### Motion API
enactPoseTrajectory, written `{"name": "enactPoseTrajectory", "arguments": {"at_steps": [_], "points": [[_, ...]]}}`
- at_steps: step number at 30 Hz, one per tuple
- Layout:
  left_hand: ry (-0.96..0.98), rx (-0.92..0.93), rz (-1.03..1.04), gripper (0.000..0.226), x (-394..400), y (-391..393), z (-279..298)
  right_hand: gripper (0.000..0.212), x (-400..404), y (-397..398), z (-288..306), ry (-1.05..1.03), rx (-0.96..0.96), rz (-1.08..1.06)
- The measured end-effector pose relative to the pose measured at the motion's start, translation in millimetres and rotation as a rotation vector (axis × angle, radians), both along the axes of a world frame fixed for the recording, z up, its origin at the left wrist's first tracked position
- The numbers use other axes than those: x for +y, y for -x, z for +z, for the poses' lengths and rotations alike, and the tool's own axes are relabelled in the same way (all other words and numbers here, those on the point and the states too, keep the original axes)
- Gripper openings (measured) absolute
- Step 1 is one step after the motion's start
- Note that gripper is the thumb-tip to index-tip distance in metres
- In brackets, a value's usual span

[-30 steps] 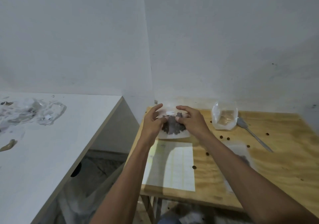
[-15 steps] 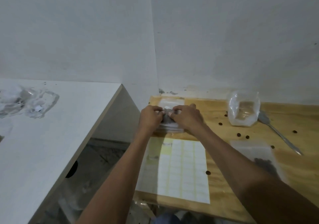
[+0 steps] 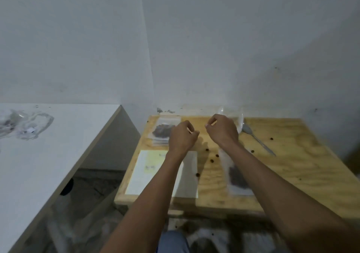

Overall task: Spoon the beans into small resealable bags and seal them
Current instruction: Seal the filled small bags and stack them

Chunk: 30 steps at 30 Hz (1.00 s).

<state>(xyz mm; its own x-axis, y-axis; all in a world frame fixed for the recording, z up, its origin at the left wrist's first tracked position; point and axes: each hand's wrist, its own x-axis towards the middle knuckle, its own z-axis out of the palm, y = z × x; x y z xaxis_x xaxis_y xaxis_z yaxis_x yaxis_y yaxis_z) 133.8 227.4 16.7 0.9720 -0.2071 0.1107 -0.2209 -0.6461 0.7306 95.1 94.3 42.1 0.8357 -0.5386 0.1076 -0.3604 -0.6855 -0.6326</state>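
Note:
A small filled bag of dark beans (image 3: 163,131) lies on a stack of flat bags at the back left of the wooden table (image 3: 292,165). My left hand (image 3: 182,139) hovers just right of it, fingers loosely curled, holding nothing. Further right, my right hand (image 3: 223,130) is also raised with loosely curled fingers and holds nothing. Behind the right hand stands a large clear bag (image 3: 241,119). A metal spoon (image 3: 258,140) lies to its right. A second small bag with beans (image 3: 236,176) lies flat under my right forearm.
A white label sheet (image 3: 150,172) lies at the table's front left. Several loose beans (image 3: 211,158) are scattered over the wood. A white table (image 3: 48,165) with crumpled clear plastic (image 3: 25,126) stands to the left, across a gap. The wall is close behind.
Both hands have let go of the filled bag and lifted away to the right. The bag now lies flat on the stack at the back left.

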Motion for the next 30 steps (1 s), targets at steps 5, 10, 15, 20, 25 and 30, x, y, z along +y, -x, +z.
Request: {"name": "enactPoseTrajectory", "arguments": {"at_steps": [5, 10, 15, 20, 25, 30], "points": [[-0.127, 0.119, -0.085, 0.033, -47.2, 63.3, -5.4, 0.041, -50.0, 68.7, -1.6, 0.080, 0.277, -0.090], [-0.214, 0.153, -0.127, 0.029, -70.7, 110.7, -10.3, 0.032, -68.2, 113.3, -18.3, 0.035, 0.472, -0.083], [-0.260, 0.052, -0.023, 0.014, -78.9, 130.4, -7.7, 0.043, -63.9, 123.8, -31.1, 0.040, 0.376, -0.120], [-0.253, 0.014, 0.017, 0.015, -83.9, 137.1, -6.0, 0.037, -58.5, 127.7, -28.0, 0.058, 0.312, -0.131], [0.043, 0.084, -0.013, 0.012, -81.1, 122.9, -2.9, 0.025, -64.7, 124.5, -17.1, -0.022, 0.225, -0.160], [0.385, 0.115, -0.009, 0.021, -58.9, 94.1, 16.0, 0.018, -69.4, 106.0, -2.2, -0.551, -0.218, -0.130]]}}
